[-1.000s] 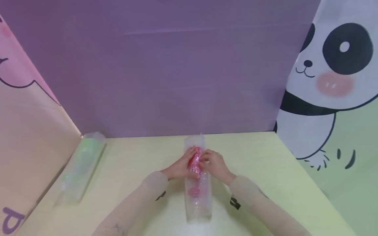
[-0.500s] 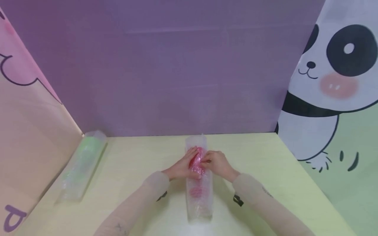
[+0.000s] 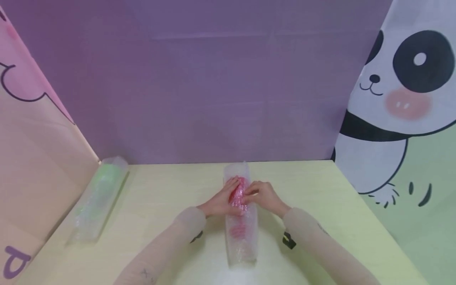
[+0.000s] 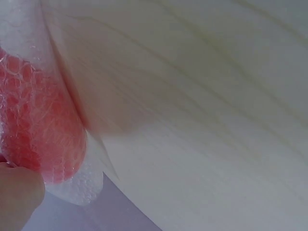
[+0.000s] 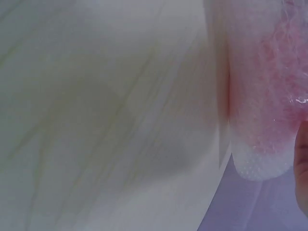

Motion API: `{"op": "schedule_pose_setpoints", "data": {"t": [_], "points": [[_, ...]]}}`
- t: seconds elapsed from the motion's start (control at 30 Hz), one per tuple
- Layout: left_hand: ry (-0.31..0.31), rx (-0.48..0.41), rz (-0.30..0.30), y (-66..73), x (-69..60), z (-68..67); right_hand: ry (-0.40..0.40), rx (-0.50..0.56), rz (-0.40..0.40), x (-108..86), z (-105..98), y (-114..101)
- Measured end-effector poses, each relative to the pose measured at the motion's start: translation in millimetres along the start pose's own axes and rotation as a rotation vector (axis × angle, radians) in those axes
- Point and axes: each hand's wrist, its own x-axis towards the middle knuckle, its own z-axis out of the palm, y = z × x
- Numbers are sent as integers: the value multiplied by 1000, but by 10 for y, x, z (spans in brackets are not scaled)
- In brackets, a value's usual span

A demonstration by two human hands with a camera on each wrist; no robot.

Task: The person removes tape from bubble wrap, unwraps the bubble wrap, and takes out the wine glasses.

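A long bubble-wrapped package [image 3: 242, 247] with something pink-red inside lies lengthwise on the table in the head view. My left hand [image 3: 221, 201] lies over its left side, fingers extended and resting on the pink part. From the right, my right hand [image 3: 265, 197] touches the wrap with bent fingers, thumb and fingertips close together; whether they pinch the film is not clear. In the left wrist view the wrapped pink thing [image 4: 43, 120] is at the left edge beside a fingertip [image 4: 19, 195]. The right wrist view shows the wrap [image 5: 262, 96] beside a finger [image 5: 301, 166].
A second bubble-wrapped package [image 3: 99, 198], greenish inside, lies along the left edge of the pale table [image 3: 160, 182]. A purple backdrop [image 3: 213, 79] stands behind, with printed panels at the left and at the right, where a panda [image 3: 377, 158] shows.
The fingers of my right hand have shifted slightly on the wrap. The left hand keeps its place on the package, and the whole view has moved a little.
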Motion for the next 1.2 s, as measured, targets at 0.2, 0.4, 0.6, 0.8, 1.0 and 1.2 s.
{"op": "schedule_pose_setpoints", "data": {"t": [0.2, 0.4, 0.6, 0.8, 1.0, 1.2], "points": [[9, 18, 2, -14, 24, 14, 18, 45, 72, 58, 52, 30], [9, -3, 4, -54, 5, 34, 9, 45, 14, 45, 35, 38], [9, 13, 9, -89, 1, 31, 5, 82, -60, 25, 7, 41], [8, 18, 3, -104, 9, 32, -10, 81, -69, 20, -8, -16], [12, -1, 20, -122, 17, 30, -7, 53, -96, 41, 8, 48], [9, -19, 18, -144, 38, 27, 31, -30, -203, 46, 40, 90]]}}
